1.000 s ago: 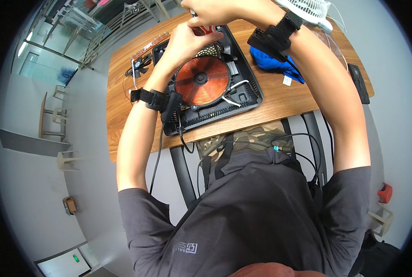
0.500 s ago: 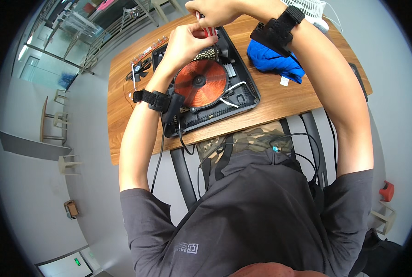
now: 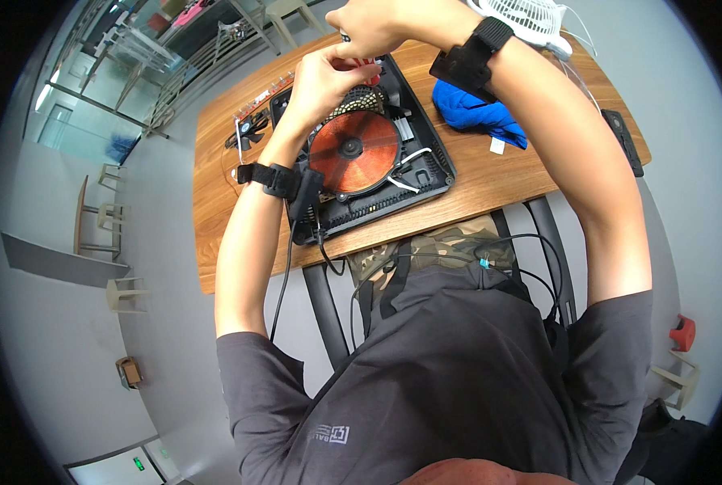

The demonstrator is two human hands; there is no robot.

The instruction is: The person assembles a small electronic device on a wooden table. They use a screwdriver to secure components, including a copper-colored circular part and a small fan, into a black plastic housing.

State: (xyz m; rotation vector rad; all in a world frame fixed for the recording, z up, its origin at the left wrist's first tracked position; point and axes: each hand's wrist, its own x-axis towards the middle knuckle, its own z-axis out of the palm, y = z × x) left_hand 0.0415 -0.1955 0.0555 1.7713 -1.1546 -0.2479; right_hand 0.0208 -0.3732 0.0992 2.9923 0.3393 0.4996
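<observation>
An opened induction cooker base [image 3: 446, 182], a black shell with a round copper coil [image 3: 353, 149], lies on the table under my hands. Over its far end, my left hand [image 3: 326, 81] is closed, thumb and fingers pinching a red-and-white striped tool handle [image 3: 369, 73]. Just above, my right hand [image 3: 369, 26] is closed round the upper end of the same handle, and a dark bit shows between its fingers. The handle's lower end and the spot it points at are hidden by my left hand. White wires [image 3: 413, 158] stick out beside the coil.
On the wooden table [image 3: 490, 174], a small black fan [image 3: 252, 129] and a row of small parts [image 3: 268, 95] lie left of the base. To the right are a blue cloth [image 3: 478, 113], a white fan [image 3: 530, 18] and a black flat object [image 3: 622, 141]. Black cables [image 3: 328, 250] hang near my lap.
Both hands stay together at the base's far end. My right hand and wrist have shifted slightly left and turned, and less of the red handle shows. The whole view has moved slightly.
</observation>
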